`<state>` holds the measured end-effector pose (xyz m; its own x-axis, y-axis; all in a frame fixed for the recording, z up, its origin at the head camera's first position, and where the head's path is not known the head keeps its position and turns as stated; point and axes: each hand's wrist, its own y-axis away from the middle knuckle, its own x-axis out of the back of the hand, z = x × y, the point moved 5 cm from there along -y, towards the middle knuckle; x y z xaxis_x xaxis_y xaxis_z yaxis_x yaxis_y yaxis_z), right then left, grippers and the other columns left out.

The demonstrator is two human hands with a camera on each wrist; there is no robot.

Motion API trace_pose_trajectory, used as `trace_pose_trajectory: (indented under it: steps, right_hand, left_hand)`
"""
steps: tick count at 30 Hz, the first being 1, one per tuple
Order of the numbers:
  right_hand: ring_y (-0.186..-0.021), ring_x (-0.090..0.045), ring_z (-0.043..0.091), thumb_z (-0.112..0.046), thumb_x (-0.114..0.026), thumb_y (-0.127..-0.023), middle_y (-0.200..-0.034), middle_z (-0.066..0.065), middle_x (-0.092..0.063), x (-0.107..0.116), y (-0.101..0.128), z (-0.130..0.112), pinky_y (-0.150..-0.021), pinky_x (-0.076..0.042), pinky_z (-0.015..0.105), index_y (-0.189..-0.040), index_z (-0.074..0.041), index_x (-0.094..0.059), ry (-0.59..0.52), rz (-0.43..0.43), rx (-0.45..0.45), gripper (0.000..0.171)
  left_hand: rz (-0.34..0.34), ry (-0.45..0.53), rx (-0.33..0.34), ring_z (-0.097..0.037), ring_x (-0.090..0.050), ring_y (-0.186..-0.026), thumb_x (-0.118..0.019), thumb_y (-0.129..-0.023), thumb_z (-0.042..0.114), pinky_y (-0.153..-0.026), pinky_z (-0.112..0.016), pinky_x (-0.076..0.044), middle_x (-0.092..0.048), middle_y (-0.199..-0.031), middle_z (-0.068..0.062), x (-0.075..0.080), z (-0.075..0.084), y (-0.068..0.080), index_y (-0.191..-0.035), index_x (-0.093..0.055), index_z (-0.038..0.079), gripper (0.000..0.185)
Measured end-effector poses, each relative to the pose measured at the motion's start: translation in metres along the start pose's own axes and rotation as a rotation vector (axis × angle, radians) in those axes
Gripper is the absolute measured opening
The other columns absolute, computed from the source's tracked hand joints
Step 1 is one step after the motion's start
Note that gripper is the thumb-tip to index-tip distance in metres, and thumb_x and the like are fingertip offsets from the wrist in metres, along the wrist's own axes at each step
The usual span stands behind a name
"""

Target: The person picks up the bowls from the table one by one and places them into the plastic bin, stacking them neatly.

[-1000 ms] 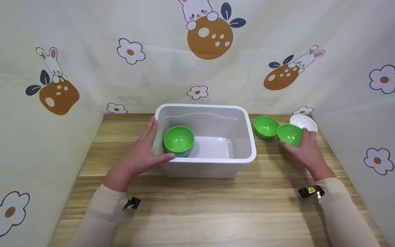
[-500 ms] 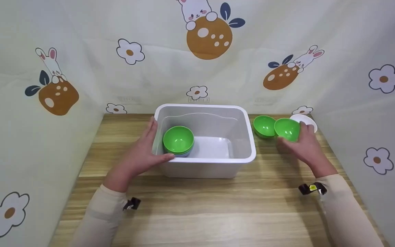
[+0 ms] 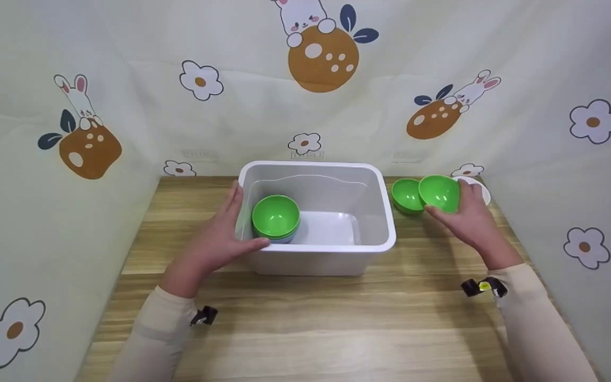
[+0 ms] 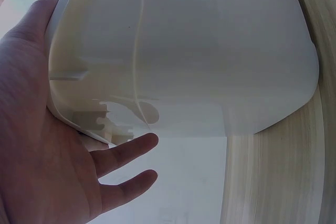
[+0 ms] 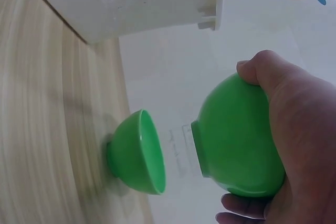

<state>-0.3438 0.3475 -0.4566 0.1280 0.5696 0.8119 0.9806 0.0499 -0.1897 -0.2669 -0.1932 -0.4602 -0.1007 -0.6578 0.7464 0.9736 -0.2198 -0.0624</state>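
Observation:
My right hand [image 3: 470, 218] holds a green bowl [image 3: 438, 194] by its side, thumb and fingers spread around it. In the right wrist view this bowl [image 5: 239, 137] is raised off the table, its foot facing the other green bowl [image 5: 128, 153], which stands on the wood. My left hand [image 3: 212, 241] rests against the left end of a white plastic tub [image 3: 311, 248], fingers along the outside and thumb along the front rim. Two of its fingertips [image 4: 142, 178] stick out straight. Inside the tub, at the left, sits a stack of bowls [image 3: 277, 216], green on top and bluish below.
A white bowl [image 3: 480, 192] stands at the back right, partly hidden behind my right hand. The wood-grain table [image 3: 305, 323] stretches in front of the tub. A patterned cloth [image 3: 252, 111] rises behind the table and along both sides.
My right hand has lifted the green bowl and moved it back and slightly left, so it now overlaps the other green bowl in the head view. The left hand has stayed at the tub.

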Motion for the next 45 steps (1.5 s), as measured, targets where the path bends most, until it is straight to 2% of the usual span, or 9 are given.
trace_pose_trajectory:
  steps: [7,17,21,26,31,45]
  right_hand:
    - [-0.130,-0.053,0.056,-0.056,-0.080,-0.097,-0.156,0.038,-0.032,0.003,-0.002,-0.011,-0.105,-0.050,0.075,-0.168,0.010,-0.025,-0.009,-0.031,0.004,0.111]
    - [-0.132,-0.052,0.057,-0.055,-0.081,-0.097,-0.157,0.038,-0.033,0.009,-0.004,-0.032,-0.107,-0.048,0.076,-0.167,0.012,-0.026,-0.011,-0.035,0.050,0.112]
    - [-0.131,-0.052,0.056,-0.056,-0.081,-0.096,-0.155,0.038,-0.033,0.011,-0.006,-0.040,-0.107,-0.047,0.076,-0.167,0.012,-0.025,0.003,-0.042,0.055,0.114]
    - [-0.126,-0.054,0.053,-0.058,-0.080,-0.096,-0.148,0.035,-0.037,0.012,-0.010,-0.053,-0.104,-0.051,0.073,-0.169,0.010,-0.024,0.011,-0.063,0.071,0.115]
    - [-0.125,-0.056,0.052,-0.057,-0.081,-0.095,-0.148,0.034,-0.038,0.012,-0.014,-0.066,-0.104,-0.052,0.072,-0.170,0.009,-0.022,-0.007,-0.084,0.097,0.116]
    - [-0.129,-0.053,0.048,-0.058,-0.083,-0.094,-0.151,0.032,-0.039,0.010,-0.021,-0.095,-0.108,-0.052,0.069,-0.172,0.005,-0.022,-0.023,-0.137,0.134,0.117]
  left_hand:
    - [-0.003,0.001,0.000,-0.056,-0.035,-0.157,-0.089,-0.084,0.066,-0.118,-0.075,-0.040,0.004,-0.186,-0.002,0.001,0.001,0.000,-0.180,-0.001,0.019,0.138]
    - [0.001,-0.003,-0.015,-0.055,-0.034,-0.158,-0.084,-0.082,0.078,-0.120,-0.073,-0.038,0.004,-0.186,-0.003,0.001,0.000,0.001,-0.179,-0.002,0.017,0.141]
    - [0.004,0.002,-0.036,-0.053,-0.029,-0.161,-0.084,-0.084,0.076,-0.123,-0.072,-0.035,0.004,-0.187,-0.005,0.001,0.000,0.001,-0.179,-0.002,0.014,0.140]
    - [-0.001,0.006,-0.025,-0.053,-0.029,-0.161,-0.086,-0.084,0.071,-0.122,-0.073,-0.035,0.005,-0.186,-0.003,0.002,-0.001,0.002,-0.179,-0.002,0.016,0.139]
    - [-0.002,0.002,-0.017,-0.054,-0.028,-0.161,-0.087,-0.085,0.069,-0.122,-0.074,-0.034,0.006,-0.186,-0.002,0.001,-0.001,0.002,-0.179,-0.001,0.017,0.138]
    - [-0.001,-0.019,-0.016,-0.055,-0.034,-0.158,-0.088,-0.085,0.068,-0.118,-0.074,-0.040,0.006,-0.186,-0.001,0.000,-0.001,0.000,-0.179,-0.001,0.018,0.138]
